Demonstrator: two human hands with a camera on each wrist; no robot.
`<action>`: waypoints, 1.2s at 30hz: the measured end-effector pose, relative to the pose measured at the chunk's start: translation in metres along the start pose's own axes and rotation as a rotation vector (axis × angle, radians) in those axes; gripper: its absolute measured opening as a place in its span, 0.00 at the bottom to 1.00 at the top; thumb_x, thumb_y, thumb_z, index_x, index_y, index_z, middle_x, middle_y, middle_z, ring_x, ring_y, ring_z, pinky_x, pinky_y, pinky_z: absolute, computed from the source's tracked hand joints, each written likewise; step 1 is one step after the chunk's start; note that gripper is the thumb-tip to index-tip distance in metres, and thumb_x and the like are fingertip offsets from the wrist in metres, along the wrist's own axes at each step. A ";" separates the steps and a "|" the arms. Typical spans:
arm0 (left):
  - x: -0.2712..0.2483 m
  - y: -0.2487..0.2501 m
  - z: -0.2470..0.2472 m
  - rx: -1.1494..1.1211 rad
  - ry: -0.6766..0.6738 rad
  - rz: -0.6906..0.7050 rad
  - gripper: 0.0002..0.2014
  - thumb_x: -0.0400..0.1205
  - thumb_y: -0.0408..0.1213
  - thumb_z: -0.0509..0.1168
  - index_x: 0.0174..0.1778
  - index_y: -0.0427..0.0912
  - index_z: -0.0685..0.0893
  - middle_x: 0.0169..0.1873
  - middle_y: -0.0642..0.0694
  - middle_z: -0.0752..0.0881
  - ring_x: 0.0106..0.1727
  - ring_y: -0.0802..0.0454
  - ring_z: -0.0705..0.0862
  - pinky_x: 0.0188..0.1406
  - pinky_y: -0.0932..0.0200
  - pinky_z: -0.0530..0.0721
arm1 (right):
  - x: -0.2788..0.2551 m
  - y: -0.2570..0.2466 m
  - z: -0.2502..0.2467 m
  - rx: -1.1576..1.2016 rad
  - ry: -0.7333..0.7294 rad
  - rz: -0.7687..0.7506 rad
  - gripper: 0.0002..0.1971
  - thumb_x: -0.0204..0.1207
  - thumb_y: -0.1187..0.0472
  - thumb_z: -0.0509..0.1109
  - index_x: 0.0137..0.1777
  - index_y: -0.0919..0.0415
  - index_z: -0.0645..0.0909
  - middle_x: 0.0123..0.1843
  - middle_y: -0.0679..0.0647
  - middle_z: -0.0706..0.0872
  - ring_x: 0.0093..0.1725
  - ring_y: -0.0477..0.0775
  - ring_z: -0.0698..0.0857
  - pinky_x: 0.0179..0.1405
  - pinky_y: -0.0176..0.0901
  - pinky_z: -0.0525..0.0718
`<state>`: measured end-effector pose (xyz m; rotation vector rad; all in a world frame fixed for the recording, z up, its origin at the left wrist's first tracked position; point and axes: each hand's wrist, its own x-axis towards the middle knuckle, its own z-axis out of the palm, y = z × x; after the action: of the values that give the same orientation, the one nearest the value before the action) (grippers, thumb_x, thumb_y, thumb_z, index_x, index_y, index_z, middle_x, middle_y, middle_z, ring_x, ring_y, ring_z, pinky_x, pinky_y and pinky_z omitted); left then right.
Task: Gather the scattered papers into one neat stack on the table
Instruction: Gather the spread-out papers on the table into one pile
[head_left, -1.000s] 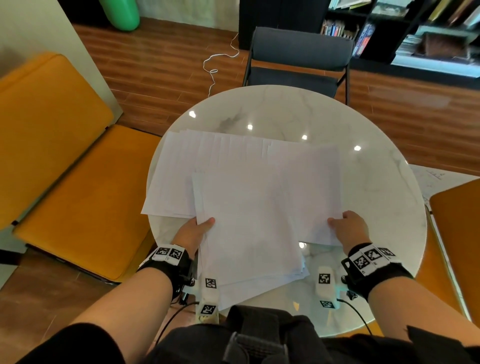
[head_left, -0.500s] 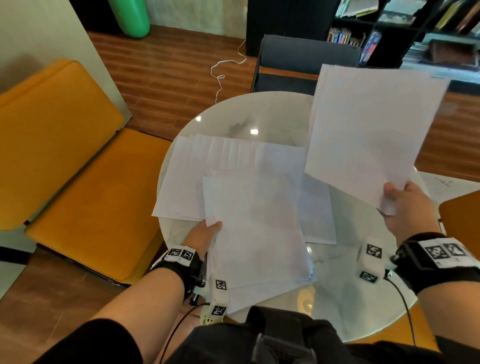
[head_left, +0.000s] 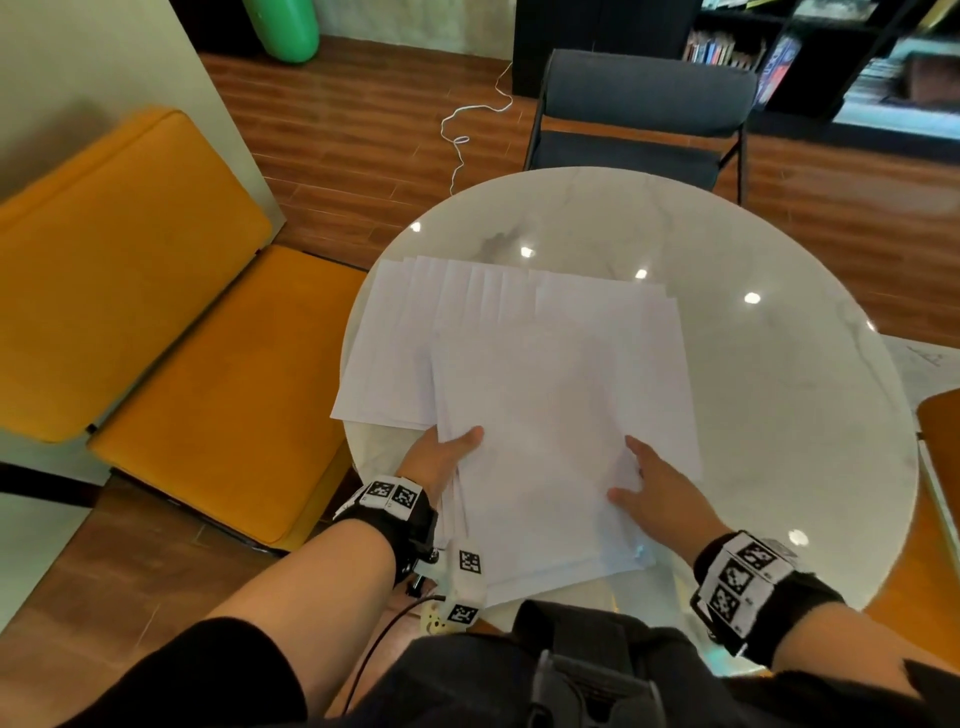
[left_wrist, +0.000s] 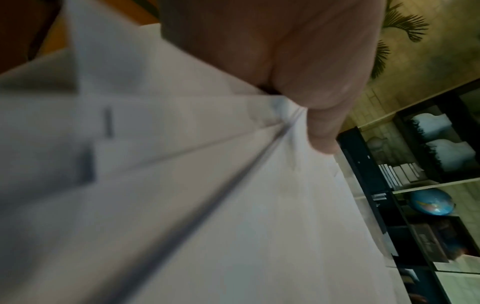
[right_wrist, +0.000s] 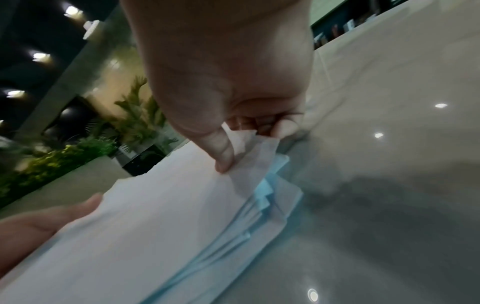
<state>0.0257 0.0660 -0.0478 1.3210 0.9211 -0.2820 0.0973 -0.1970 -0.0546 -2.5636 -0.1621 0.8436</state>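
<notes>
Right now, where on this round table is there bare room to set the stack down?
The far arc of the table, between the fanned papers and the grey chair, is bare. So is the right side, from the stack to the rim. The left and near-centre are crowded: left hand and right hand both hold the stack there.

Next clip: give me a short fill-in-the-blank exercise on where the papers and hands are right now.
1. The round white marble table carries loose white paper sheets fanned toward its ____ side.
2. The left hand grips the near paper stack with its ____ on top.
3. The right hand pinches one sheet's ____.

Missing: left; thumb; corner
</notes>
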 end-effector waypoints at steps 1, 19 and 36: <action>0.001 -0.002 0.000 0.017 -0.011 0.021 0.32 0.73 0.49 0.74 0.71 0.42 0.76 0.68 0.44 0.83 0.66 0.44 0.81 0.72 0.45 0.76 | 0.000 -0.002 0.002 -0.066 -0.019 -0.023 0.39 0.76 0.50 0.69 0.84 0.52 0.54 0.78 0.58 0.73 0.74 0.59 0.75 0.71 0.51 0.74; 0.030 0.055 -0.065 0.559 0.353 0.333 0.25 0.81 0.45 0.64 0.75 0.49 0.72 0.74 0.42 0.74 0.73 0.43 0.74 0.69 0.52 0.73 | 0.035 -0.008 -0.011 1.028 0.182 0.193 0.24 0.74 0.71 0.71 0.69 0.62 0.71 0.56 0.63 0.87 0.50 0.66 0.87 0.52 0.59 0.85; 0.062 0.075 -0.071 0.562 0.130 0.084 0.33 0.77 0.47 0.70 0.76 0.37 0.70 0.72 0.37 0.79 0.70 0.37 0.77 0.69 0.47 0.77 | 0.032 -0.005 0.003 0.805 0.210 0.222 0.26 0.61 0.54 0.83 0.57 0.62 0.80 0.52 0.62 0.89 0.50 0.69 0.88 0.56 0.68 0.85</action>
<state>0.0847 0.1701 -0.0372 1.9086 0.9263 -0.4115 0.1214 -0.1838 -0.0717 -1.8937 0.4474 0.5455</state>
